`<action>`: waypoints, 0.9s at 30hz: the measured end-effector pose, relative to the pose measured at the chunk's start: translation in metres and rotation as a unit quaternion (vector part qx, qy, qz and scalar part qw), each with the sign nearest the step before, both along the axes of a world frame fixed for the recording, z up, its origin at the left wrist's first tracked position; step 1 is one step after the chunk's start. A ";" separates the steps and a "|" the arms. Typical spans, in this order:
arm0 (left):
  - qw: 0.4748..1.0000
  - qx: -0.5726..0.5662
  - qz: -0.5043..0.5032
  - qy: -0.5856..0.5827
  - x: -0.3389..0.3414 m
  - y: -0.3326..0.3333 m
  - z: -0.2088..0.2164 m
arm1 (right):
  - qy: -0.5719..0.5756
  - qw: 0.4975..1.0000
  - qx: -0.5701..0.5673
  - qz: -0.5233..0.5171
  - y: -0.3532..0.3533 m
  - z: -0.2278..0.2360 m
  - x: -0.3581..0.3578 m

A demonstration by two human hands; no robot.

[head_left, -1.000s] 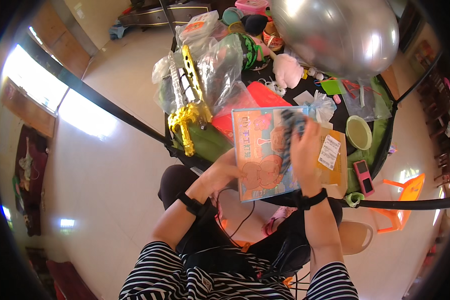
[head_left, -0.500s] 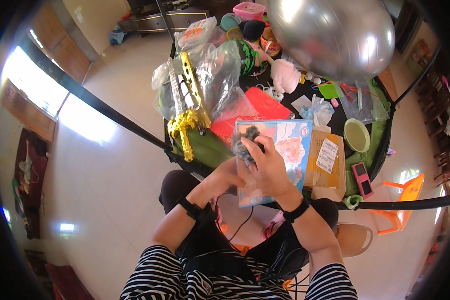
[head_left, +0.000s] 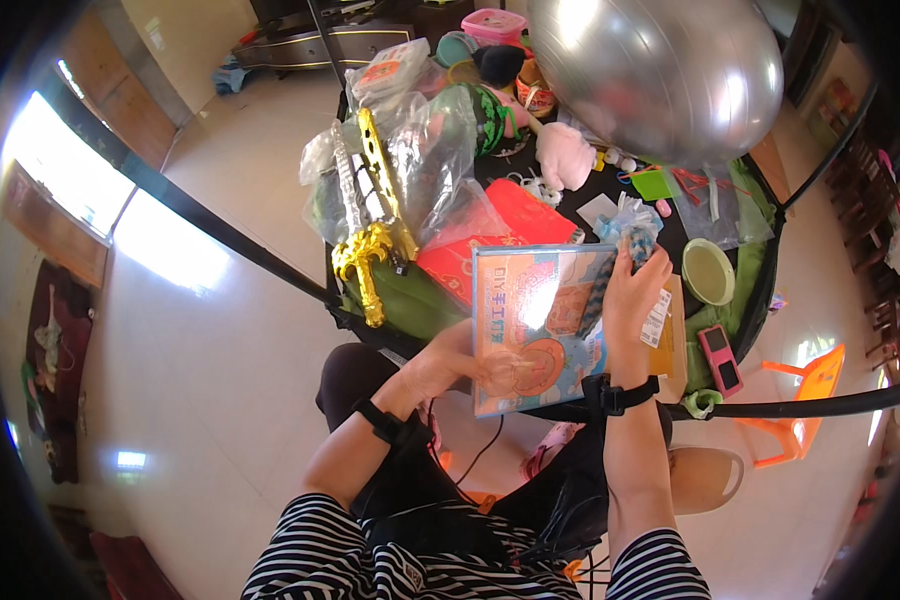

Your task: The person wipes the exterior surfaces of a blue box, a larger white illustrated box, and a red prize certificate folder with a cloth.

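Note:
A flat cardboard box (head_left: 510,300) with a colourful orange-and-blue printed front is propped up, tilted, over my lap at the table's near edge. My left hand (head_left: 442,358) grips its left side low down; some of the fingers are hidden or lost in the glare. At the box's right edge, my right hand (head_left: 634,298) is closed round a bunched grey-blue cloth (head_left: 594,296), part of which lies against the printed front. Most of that cloth is covered by the fingers. Beyond the right fingertips lies a crumpled blue-and-white bundle (head_left: 630,218).
Left of the box lie a gold toy sword (head_left: 363,250) and clear plastic bags (head_left: 440,150). Red paper (head_left: 520,215) lies behind it. To the right are a brown carton (head_left: 673,345), pale green bowl (head_left: 708,272) and pink device (head_left: 720,358). A large silver ball (head_left: 660,80) stands far right.
My right hand has moved right with the cloth, from the box's upper left to its right edge, uncovering the printed front. My left hand stays at the left side.

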State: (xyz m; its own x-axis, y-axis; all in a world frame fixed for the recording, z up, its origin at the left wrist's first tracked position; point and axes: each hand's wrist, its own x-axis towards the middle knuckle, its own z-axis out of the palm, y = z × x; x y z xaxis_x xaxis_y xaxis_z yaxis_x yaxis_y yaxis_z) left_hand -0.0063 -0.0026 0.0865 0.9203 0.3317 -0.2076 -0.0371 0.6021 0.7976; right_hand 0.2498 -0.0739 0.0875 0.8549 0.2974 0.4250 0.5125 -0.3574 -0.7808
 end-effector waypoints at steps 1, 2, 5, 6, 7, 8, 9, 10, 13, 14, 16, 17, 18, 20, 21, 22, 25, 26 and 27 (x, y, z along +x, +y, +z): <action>1.000 0.009 0.000 0.000 -0.001 0.002 -0.007 | -0.042 0.999 0.010 0.025 0.001 0.000 -0.005; 1.000 0.018 0.001 -0.001 -0.002 0.003 -0.008 | -0.085 0.995 0.021 0.050 0.003 0.000 -0.009; 0.999 0.037 0.005 -0.005 -0.004 0.003 -0.002 | -0.145 0.978 0.020 0.151 0.001 0.016 -0.029; 0.999 0.040 0.012 -0.007 -0.006 0.004 -0.006 | -0.138 0.964 0.031 0.227 -0.001 0.030 -0.041; 0.999 0.046 0.004 -0.012 -0.008 0.006 -0.015 | -0.135 0.955 0.035 0.260 -0.004 0.042 -0.053; 0.998 0.051 -0.012 -0.021 -0.005 0.006 -0.019 | -0.142 0.955 0.035 0.260 -0.009 0.051 -0.058; 0.998 0.054 -0.010 -0.023 -0.007 0.005 -0.016 | -0.162 0.944 0.015 0.287 -0.012 0.058 -0.066; 0.995 0.100 -0.006 0.009 -0.009 0.004 -0.013 | -0.183 0.932 -0.005 0.312 -0.012 0.064 -0.072; 0.984 0.170 0.002 0.049 -0.011 0.000 -0.008 | -0.214 0.920 -0.006 0.330 -0.013 0.086 -0.088; 0.980 0.190 0.013 0.063 -0.013 -0.003 -0.009 | -0.218 0.912 -0.017 0.347 -0.013 0.093 -0.095; 0.978 0.205 0.021 0.046 -0.015 -0.006 -0.015 | -0.233 0.907 -0.010 0.350 -0.013 0.105 -0.107; 0.976 0.216 0.028 0.028 -0.013 -0.007 -0.013 | -0.240 0.899 -0.004 0.366 -0.014 0.110 -0.110; 0.975 0.217 0.025 0.024 -0.012 -0.009 -0.011 | -0.247 0.890 0.001 0.382 -0.014 0.113 -0.113; 0.983 0.183 0.033 -0.008 -0.011 -0.014 -0.004 | -0.247 0.892 -0.007 0.378 -0.015 0.114 -0.115; 0.983 0.182 0.031 -0.010 -0.010 -0.016 -0.001 | -0.236 0.899 -0.029 0.367 -0.015 0.114 -0.115; 0.985 0.169 0.044 -0.006 -0.008 -0.018 0.003 | -0.225 0.906 -0.051 0.356 -0.016 0.114 -0.115; 0.990 0.125 0.060 -0.035 -0.009 -0.020 0.013 | -0.199 0.924 -0.075 0.316 -0.016 0.114 -0.106; 0.991 0.094 0.059 -0.068 -0.011 -0.020 0.015 | -0.200 0.923 -0.074 0.319 -0.015 0.111 -0.100; 0.991 0.095 0.062 -0.070 -0.013 -0.018 0.009 | -0.199 0.937 -0.069 0.278 -0.015 0.107 -0.090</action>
